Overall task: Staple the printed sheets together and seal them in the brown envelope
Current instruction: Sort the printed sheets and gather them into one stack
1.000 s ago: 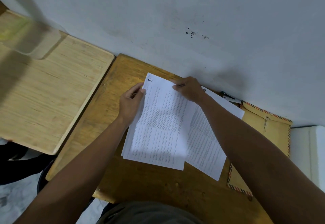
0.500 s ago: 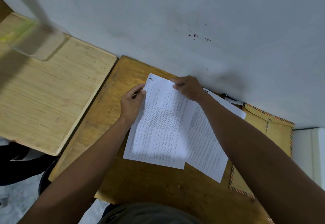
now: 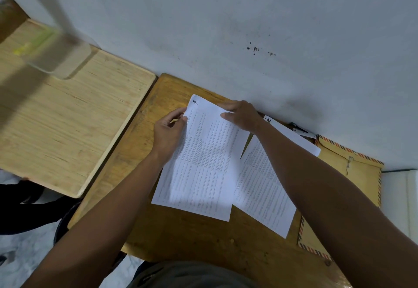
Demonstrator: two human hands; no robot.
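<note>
Squaring the loose pages into one even pile looks like the step in hand, ahead of any stapling. The left hand (image 3: pixel 168 132) pinches the upper left edge of the top sheets (image 3: pixel 203 163) between thumb and curled fingers, while the right hand (image 3: pixel 242 115) grips their top edge near the middle of the frame, fingers bent over the paper. Another printed sheet (image 3: pixel 264 188) lies fanned out to the right beneath them, its lower corner reaching toward the bottom right, and it is clearly askew from the upper pages.

To do this well, I would judge that both hands should gather all pages, stand them on one short edge and tap them on the bench (image 3: pixel 181 238) until the corners meet, then keep a firm pinch at the top left corner so nothing slips before the staple goes in. Thin paper like this slides and buckles easily, so a light, even hold suits it better than a squeeze.

The brown envelope (image 3: pixel 362 174) lies flat at the right of the frame, partly under the right forearm and the fanned sheet, its string clasp showing. A dark object (image 3: pixel 300 129), possibly the stapler, sits against the wall just above the papers; I cannot tell for certain.
</note>
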